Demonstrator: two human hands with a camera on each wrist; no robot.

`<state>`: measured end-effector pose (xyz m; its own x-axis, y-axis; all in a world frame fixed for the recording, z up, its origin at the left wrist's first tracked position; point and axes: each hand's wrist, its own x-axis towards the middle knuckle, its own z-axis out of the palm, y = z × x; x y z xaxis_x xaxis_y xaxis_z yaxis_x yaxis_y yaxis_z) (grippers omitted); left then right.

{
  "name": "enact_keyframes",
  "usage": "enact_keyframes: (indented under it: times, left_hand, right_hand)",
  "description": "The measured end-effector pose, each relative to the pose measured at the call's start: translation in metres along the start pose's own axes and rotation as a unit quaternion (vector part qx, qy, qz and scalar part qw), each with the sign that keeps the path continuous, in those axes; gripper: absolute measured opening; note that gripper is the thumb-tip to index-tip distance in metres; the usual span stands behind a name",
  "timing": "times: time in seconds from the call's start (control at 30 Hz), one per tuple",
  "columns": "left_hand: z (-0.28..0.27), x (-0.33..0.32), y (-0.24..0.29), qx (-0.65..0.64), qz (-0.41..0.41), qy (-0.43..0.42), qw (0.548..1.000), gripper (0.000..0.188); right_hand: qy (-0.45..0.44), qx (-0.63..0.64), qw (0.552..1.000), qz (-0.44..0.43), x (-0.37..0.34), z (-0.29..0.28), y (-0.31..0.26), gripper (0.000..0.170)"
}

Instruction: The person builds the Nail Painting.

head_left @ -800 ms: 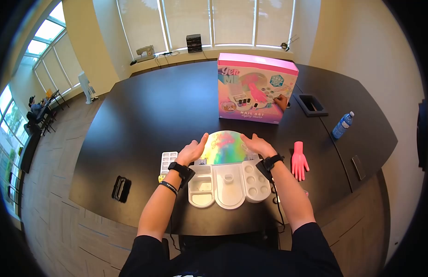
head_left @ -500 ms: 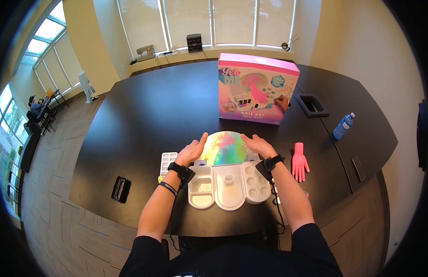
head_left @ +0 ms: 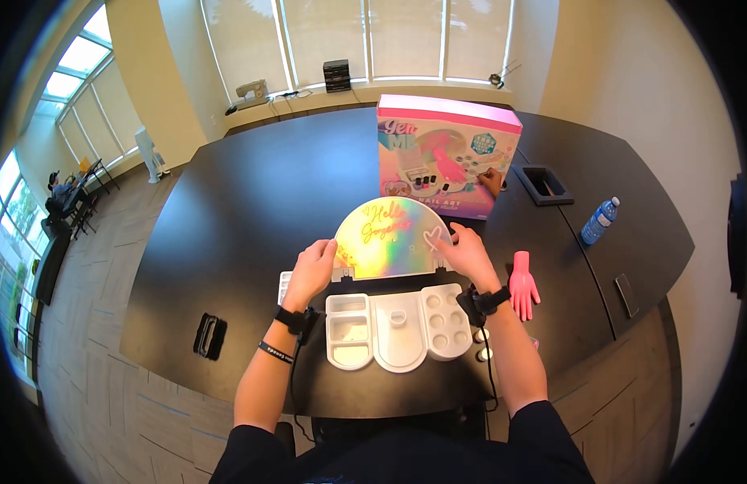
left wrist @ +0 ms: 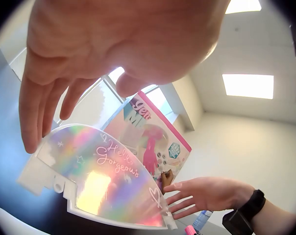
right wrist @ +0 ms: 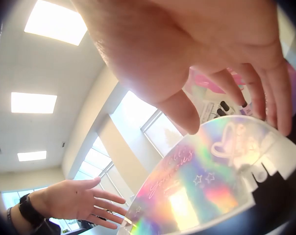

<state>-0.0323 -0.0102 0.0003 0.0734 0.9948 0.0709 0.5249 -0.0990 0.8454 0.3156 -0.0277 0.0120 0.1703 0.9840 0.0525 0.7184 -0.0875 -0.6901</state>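
Observation:
A rounded iridescent panel (head_left: pixel 393 242) with "Hello Gorgeous" lettering stands more or less upright between my hands. My left hand (head_left: pixel 314 270) holds its left end, fingers at the edge in the left wrist view. At the right end, my right hand (head_left: pixel 470 256) holds it, with the thumb (right wrist: pixel 187 115) near the curved rim and fingers reaching behind. White tabs show along the panel's lower edge. Just in front lies a white compartment tray (head_left: pixel 399 355), with a dark strip of table between tray and panel in the head view.
A pink nail art box (head_left: pixel 446 149) stands behind the panel. To the right are a pink model hand (head_left: pixel 524 288), a water bottle (head_left: pixel 601 219) and a phone (head_left: pixel 625 294). A black case (head_left: pixel 210 335) lies at left. Cables hang from both wrists.
The panel has come up away from the tray and tilted more upright, so its lettering reads clearly. Both hands have moved down along its sides and spread apart.

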Motion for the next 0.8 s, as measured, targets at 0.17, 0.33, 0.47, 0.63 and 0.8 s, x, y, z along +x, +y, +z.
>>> enact_keyframes:
  times: [0.17,0.33,0.47,0.63,0.8]
  left_hand:
    - [-0.007,-0.014,0.0,0.019,0.078,0.038,0.996,0.031]
    - [-0.011,-0.024,0.008,0.012,0.07,0.049,0.996,0.026]
    - [-0.011,-0.027,-0.002,-0.016,0.041,0.03,0.999,0.021]
    - [-0.01,-0.034,-0.005,-0.018,0.056,0.031,0.998,0.018]
    - [-0.008,-0.037,-0.017,-0.003,0.084,0.019,0.996,0.014]
  right_hand:
    - [0.043,0.032,0.998,-0.024,-0.012,-0.009,0.004,0.04]
    - [0.103,0.06,0.989,-0.084,-0.016,-0.004,0.014,0.02]
    - [0.069,0.104,0.99,-0.069,-0.025,-0.008,0.015,0.016]
    - [0.054,0.12,0.989,-0.071,-0.037,-0.009,0.016,0.014]
    - [0.041,0.128,0.988,-0.08,-0.045,-0.007,0.021,0.014]
